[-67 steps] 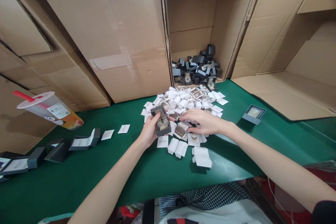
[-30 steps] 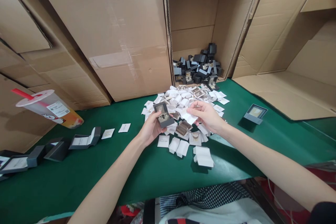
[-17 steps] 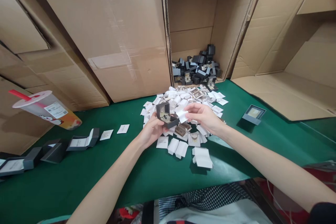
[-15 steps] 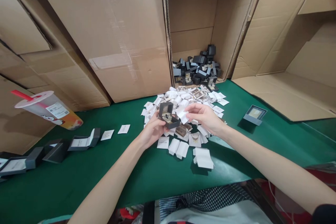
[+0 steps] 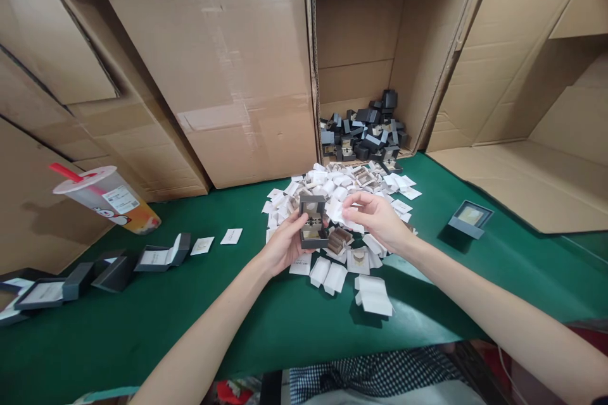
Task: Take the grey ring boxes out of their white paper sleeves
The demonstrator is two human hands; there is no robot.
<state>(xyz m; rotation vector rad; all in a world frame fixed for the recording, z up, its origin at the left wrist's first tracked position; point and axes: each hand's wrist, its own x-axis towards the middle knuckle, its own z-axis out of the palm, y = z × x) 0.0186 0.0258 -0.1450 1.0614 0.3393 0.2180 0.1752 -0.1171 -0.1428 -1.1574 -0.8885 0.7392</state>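
Observation:
My left hand (image 5: 284, 242) is closed around a small dark grey jewelry box (image 5: 313, 242), its lid raised and a pale lining with dark marks showing inside. Just to the right, my right hand (image 5: 373, 215) pinches a white folded card (image 5: 335, 210) between thumb and fingers, close to the box but apart from it. Under and behind both hands spreads a heap of white folded cards (image 5: 327, 178), some with brown insides. Nearer to me lie a pair of white cards (image 5: 327, 275) and a single unfolded one (image 5: 373, 295).
A large carton (image 5: 361, 31) on its side holds a pile of dark boxes (image 5: 365, 130). On the left stand a drink cup with a red straw (image 5: 118, 199) and a row of open grey boxes (image 5: 156, 256). Another open box (image 5: 470, 218) sits right on the green table (image 5: 213, 323).
The jewelry box has turned in my left hand, so its open inside now faces me more. My right hand still holds the white card beside it. The camera view has shifted slightly.

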